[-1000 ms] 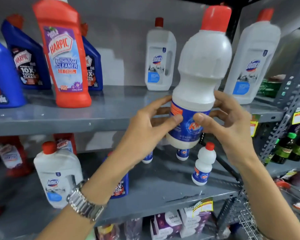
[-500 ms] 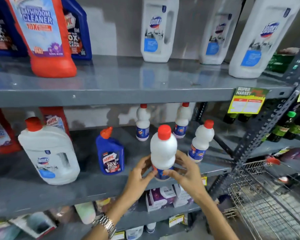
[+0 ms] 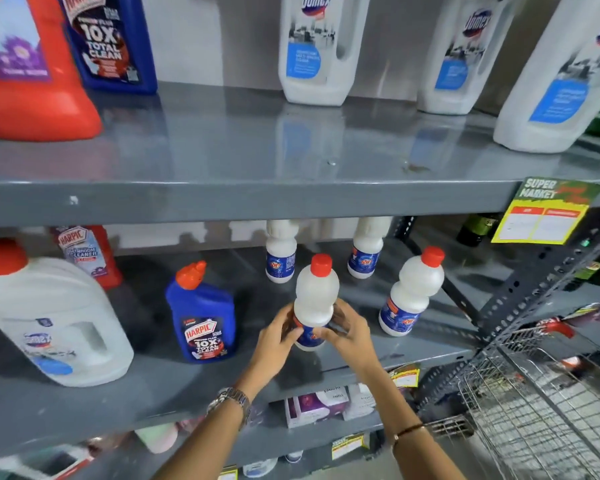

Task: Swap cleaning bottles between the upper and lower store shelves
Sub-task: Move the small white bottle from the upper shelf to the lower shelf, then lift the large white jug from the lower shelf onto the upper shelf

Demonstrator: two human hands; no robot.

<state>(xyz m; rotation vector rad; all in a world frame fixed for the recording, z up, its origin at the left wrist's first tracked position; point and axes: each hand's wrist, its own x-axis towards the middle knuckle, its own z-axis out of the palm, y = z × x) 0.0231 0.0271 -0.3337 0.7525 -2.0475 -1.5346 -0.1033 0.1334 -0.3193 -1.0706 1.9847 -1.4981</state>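
White plastic with a red cap: small bottle point(image 3: 315, 299), upright, near the front edge of the lower shelf point(image 3: 413, 355), roughly midway along it. Clasped low on the blue label from both sides: left hand point(image 3: 277, 336) wrapping the left flank, thumb across the front; right hand point(image 3: 349, 332) wrapping the right flank, fingers curled round the back. Cannot tell whether the base touches the shelf or sits just above it.

Further along the lower shelf: a matching bottle point(image 3: 411, 292) to the right, near the front edge, and two more of the same sort, left one point(image 3: 280, 252) and right one point(image 3: 367, 249), toward the back edge, tops hidden by the upper shelf. To the left, a blue Harpic bottle point(image 3: 201, 315) with an orange-red nozzle, then a large white jug point(image 3: 52, 320) with a red cap at the left end, and a red Harpic bottle point(image 3: 85, 252) behind it.

On the upper shelf point(image 3: 257, 199): a big red bottle point(image 3: 35, 81) at the left end, a blue Harpic bottle point(image 3: 110, 43) behind it, and three white Domex jugs toward the back and right, left point(image 3: 321, 46), middle point(image 3: 461, 57), right point(image 3: 565, 84). Middle of that shelf bare and glossy. Yellow and green price tag point(image 3: 548, 211) hanging from its front edge at the right. Metal watch point(image 3: 231, 400) on the left wrist, thin band point(image 3: 407, 431) on the right. Wire basket point(image 3: 541, 403) at lower right.
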